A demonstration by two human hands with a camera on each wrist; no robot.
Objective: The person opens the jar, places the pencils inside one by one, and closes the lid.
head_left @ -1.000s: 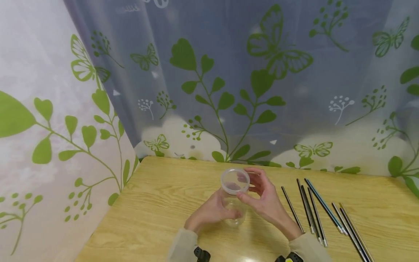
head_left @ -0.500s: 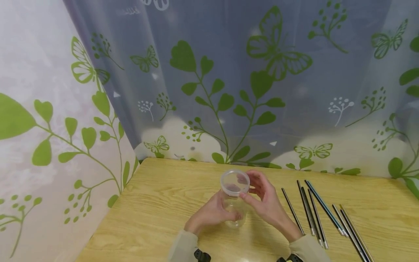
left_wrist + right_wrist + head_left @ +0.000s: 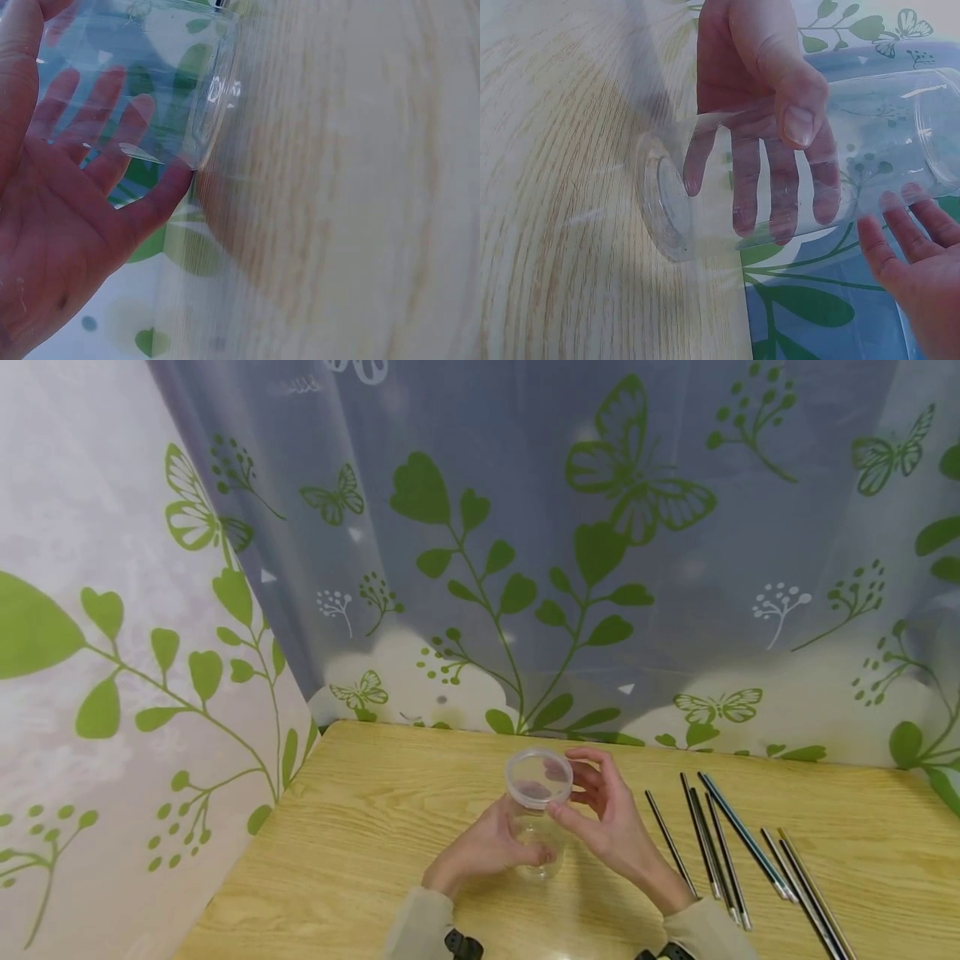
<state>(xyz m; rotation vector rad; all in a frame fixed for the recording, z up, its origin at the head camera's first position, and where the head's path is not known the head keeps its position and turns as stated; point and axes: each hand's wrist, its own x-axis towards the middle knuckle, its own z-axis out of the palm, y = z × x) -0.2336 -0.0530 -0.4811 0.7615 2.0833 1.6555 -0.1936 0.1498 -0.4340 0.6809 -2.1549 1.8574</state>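
In the head view, a clear jar [image 3: 542, 823] is upright at the bench [image 3: 337, 827]; the left hand [image 3: 483, 845] grips its body, the right hand [image 3: 609, 817] holds it by the rim, and pencils [image 3: 750, 842] lie to the right. In the left wrist view, fingers show through the jar's wall, the little finger by its base. In the right wrist view, the left thumb crosses the jar, the right fingertips beside its wall.

Head camera: high, facing forward and down, table [image 3: 360, 827] across lower frame. Wrist cameras: close in, rolled sideways; table right in left-wrist frame, left in right-wrist frame. All share clear jar [image 3: 859, 146].
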